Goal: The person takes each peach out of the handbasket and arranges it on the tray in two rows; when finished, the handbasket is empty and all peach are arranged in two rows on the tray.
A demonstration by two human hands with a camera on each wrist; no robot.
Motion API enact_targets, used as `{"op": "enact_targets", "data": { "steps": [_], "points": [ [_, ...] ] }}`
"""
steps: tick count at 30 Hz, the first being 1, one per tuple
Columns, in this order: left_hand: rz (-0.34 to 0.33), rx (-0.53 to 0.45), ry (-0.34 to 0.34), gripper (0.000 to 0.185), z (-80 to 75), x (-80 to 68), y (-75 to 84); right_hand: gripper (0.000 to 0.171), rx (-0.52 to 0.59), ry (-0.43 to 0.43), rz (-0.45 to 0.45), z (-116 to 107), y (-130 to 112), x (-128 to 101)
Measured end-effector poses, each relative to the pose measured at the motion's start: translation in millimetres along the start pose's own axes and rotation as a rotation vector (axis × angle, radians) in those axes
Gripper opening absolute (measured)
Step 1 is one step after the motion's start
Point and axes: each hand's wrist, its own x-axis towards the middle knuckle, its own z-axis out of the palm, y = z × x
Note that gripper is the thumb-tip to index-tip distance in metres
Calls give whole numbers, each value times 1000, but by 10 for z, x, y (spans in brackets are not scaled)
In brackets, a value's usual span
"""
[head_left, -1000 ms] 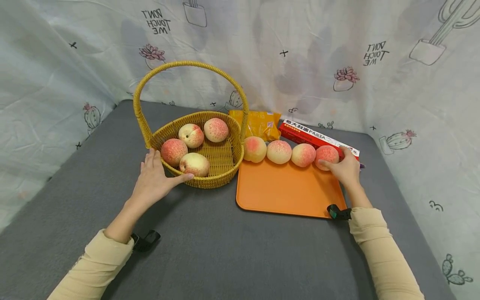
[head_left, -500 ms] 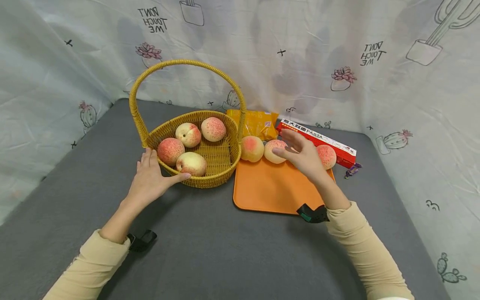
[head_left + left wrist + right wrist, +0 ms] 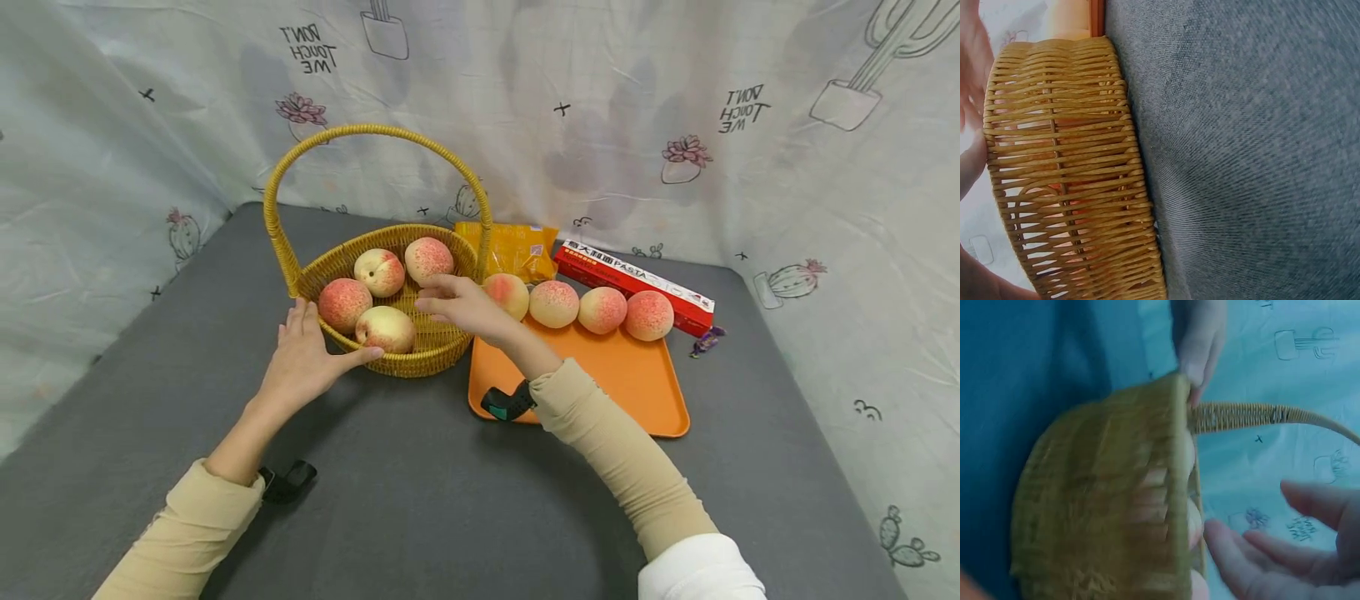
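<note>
A yellow woven basket [image 3: 422,364] with a tall arched handle stands left of centre, holding several peaches, among them a pale one [image 3: 386,328] near the front rim. My left hand [image 3: 303,360] rests on the basket's left front rim, fingers straight and thumb stretched along the edge. Over the basket's right side hovers my right hand [image 3: 474,312], fingers loosely spread with nothing in them. The right wrist view shows this hand [image 3: 1297,550] apart from the basket [image 3: 1097,500]. Several more peaches, the rightmost quite red [image 3: 649,315], form a row along the far edge of an orange tray [image 3: 651,387].
Behind the peach row lie an orange packet [image 3: 517,250] and a long red pasta box [image 3: 633,283]. A small purple wrapped candy [image 3: 707,341] sits right of the tray. A printed cloth [image 3: 570,150] hangs behind the grey table [image 3: 420,492].
My right hand has left the rightmost peach on the tray and swung left, over the peach row, to above the basket. My left hand has stayed on the rim.
</note>
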Motion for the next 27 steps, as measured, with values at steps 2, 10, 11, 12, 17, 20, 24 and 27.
{"op": "enact_targets", "data": {
  "steps": [2,10,11,12,17,20,24,27],
  "points": [
    [1,-1,0,126,2,7,1,49,100,7,53,71,-35,112],
    [5,8,6,126,-1,17,-8,41,87,-15,278,311,54,425],
    [5,8,4,126,1,18,-6,42,103,-33,293,332,71,440],
    [5,8,3,126,5,19,-3,42,122,-42,306,351,83,449],
    [6,3,3,126,22,16,13,44,256,-78,363,393,115,481],
    [3,0,3,125,22,7,16,33,321,-72,408,381,122,493],
    [0,0,2,124,8,1,14,32,365,-74,428,371,116,506],
    [0,4,0,124,-4,1,11,46,359,-84,409,381,109,510]
  ]
}}
